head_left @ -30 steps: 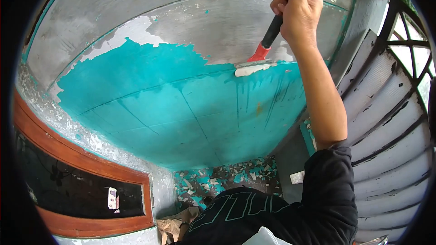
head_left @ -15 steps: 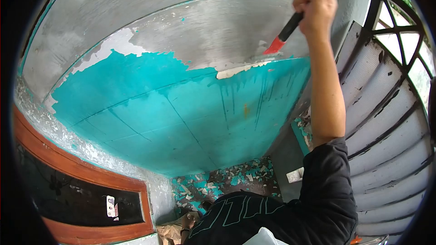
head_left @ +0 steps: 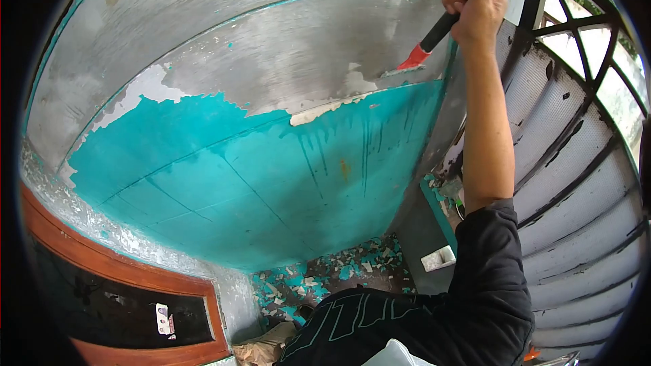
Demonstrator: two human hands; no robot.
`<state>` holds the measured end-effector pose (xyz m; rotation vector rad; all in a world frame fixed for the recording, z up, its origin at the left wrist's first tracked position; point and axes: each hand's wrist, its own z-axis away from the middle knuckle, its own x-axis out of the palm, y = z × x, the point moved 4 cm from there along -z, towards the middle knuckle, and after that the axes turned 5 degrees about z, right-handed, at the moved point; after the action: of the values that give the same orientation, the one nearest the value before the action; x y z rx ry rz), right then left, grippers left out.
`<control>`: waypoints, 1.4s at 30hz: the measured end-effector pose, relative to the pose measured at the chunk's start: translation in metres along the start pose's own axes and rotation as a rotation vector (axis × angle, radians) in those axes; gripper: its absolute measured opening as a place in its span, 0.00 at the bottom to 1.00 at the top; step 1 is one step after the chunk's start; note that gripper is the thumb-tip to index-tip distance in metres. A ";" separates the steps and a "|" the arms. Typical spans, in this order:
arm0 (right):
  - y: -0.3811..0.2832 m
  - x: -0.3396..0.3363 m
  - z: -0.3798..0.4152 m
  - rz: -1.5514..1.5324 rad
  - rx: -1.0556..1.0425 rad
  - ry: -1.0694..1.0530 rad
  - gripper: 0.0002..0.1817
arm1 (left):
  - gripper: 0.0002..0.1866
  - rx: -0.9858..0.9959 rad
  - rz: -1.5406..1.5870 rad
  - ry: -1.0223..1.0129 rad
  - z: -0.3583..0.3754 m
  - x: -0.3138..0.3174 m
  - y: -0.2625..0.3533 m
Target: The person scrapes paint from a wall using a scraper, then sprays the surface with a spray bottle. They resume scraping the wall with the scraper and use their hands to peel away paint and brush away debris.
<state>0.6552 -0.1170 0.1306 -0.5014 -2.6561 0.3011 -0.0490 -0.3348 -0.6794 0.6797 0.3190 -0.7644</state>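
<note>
At the top right, hand: the right hand (head_left: 477, 1) is clenched tight round the scraper (head_left: 441, 30), fist closed on its yellow and black handle, arm stretched up from a black sleeve (head_left: 491, 285).
Left hand: out of sight, so I cannot tell its state.
Scraper: its red head and blade sit against the wall (head_left: 285, 54) at the far right, just at the line where bare grey meets the teal paint (head_left: 258, 183).
Loose strip: a pale curl of peeled paint (head_left: 325, 110) hangs along that line, left of the blade.
Risk, slipping: with the arm at full reach, the blade could skid off the hard grey surface and gouge it, or jerk the fist into the corner beside it.
Risk, falling flakes: the loose strip may drop toward the face below.
Risk, footing: paint chips (head_left: 325, 274) litter the floor near the feet and could slide underfoot.
Right side: a barred metal gate (head_left: 583, 163) stands close by the elbow.
</note>
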 end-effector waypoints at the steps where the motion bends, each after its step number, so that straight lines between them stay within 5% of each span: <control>1: 0.007 0.001 0.007 0.038 0.055 -0.031 0.11 | 0.33 0.005 -0.024 0.019 0.001 0.003 -0.003; 11: 0.031 0.025 0.015 -0.014 0.220 -0.051 0.11 | 0.34 0.010 -0.041 0.208 0.017 0.027 0.024; 13: 0.030 0.028 0.012 0.010 0.238 -0.050 0.11 | 0.34 0.729 -0.108 0.415 0.022 0.022 0.037; 14: 0.027 0.028 0.010 -0.041 0.262 0.004 0.11 | 0.34 0.722 -0.103 0.423 0.047 0.013 0.077; 16: 0.021 0.026 0.010 -0.115 0.223 0.077 0.10 | 0.30 -0.054 0.430 0.084 0.057 0.011 0.093; 22: 0.011 0.076 0.033 -0.083 0.270 -0.047 0.10 | 0.25 0.053 0.034 0.238 0.103 -0.008 0.139; 26: 0.001 0.103 0.035 -0.201 0.205 0.021 0.10 | 0.24 0.009 0.090 0.232 0.068 0.006 0.072; 28: 0.041 0.117 0.057 -0.101 0.232 -0.110 0.20 | 0.23 -0.028 0.267 0.219 0.120 0.002 0.111; 29: 0.029 0.139 0.065 -0.193 0.235 -0.129 0.14 | 0.22 -0.056 0.423 0.197 0.145 -0.003 0.134; 32: -0.016 0.161 0.052 -0.187 0.169 -0.100 0.09 | 0.21 -0.141 -0.019 0.160 0.060 0.057 0.017; 42: -0.001 0.177 0.067 -0.211 0.067 -0.075 0.11 | 0.22 -0.059 -0.023 0.255 0.049 -0.006 -0.023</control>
<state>0.4754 -0.0577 0.1355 -0.1898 -2.7311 0.3492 -0.0685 -0.3762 -0.6505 0.7198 0.5804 -0.6885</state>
